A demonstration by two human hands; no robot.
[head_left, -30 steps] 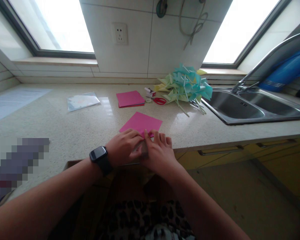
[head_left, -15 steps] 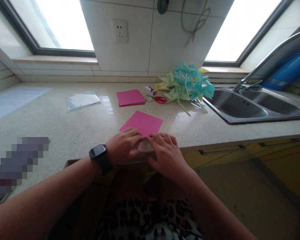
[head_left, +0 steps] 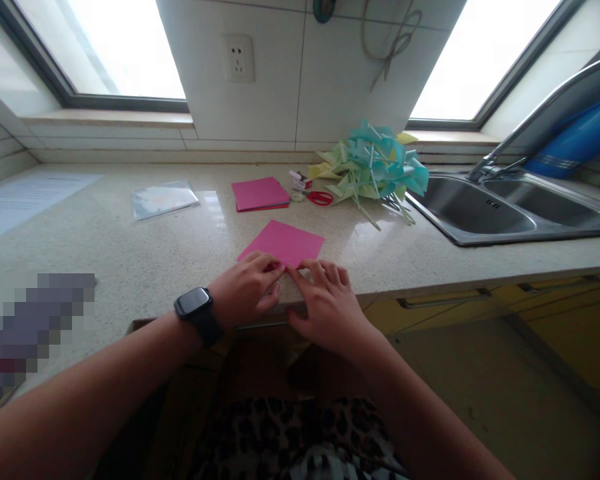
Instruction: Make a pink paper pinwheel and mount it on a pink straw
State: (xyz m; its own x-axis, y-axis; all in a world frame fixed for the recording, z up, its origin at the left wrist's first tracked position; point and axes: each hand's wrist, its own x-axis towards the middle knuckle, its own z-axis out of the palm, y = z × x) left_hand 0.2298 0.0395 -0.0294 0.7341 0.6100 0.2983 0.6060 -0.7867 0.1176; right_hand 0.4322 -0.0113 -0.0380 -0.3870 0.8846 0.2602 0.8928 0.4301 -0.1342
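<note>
A square sheet of pink paper (head_left: 289, 239) lies on the counter near its front edge, with one corner pointing away from me. My left hand (head_left: 250, 283), wearing a black smartwatch (head_left: 194, 304) on the wrist, has its fingers bent and closed on the paper's near left side. My right hand (head_left: 325, 297) rests with fingers spread on the near right side, index fingertip close to the left fingertips. Its thumb hangs apart, below the counter edge. Both hands cover the near corner, so I cannot see whether it is folded.
Behind lie a stack of coloured paper (head_left: 260, 193), red-handled scissors (head_left: 321, 198), a small white-and-red box (head_left: 300, 180) and a bunch of paper pinwheels (head_left: 380, 160). A clear packet (head_left: 165, 199) and printed sheet (head_left: 30, 200) lie left. A steel sink (head_left: 485, 207) stands right.
My fingertips have shifted slightly along the paper's near edge, and the left fingers look more bent. The paper has stayed nearly in place; the whole view has tilted a little.
</note>
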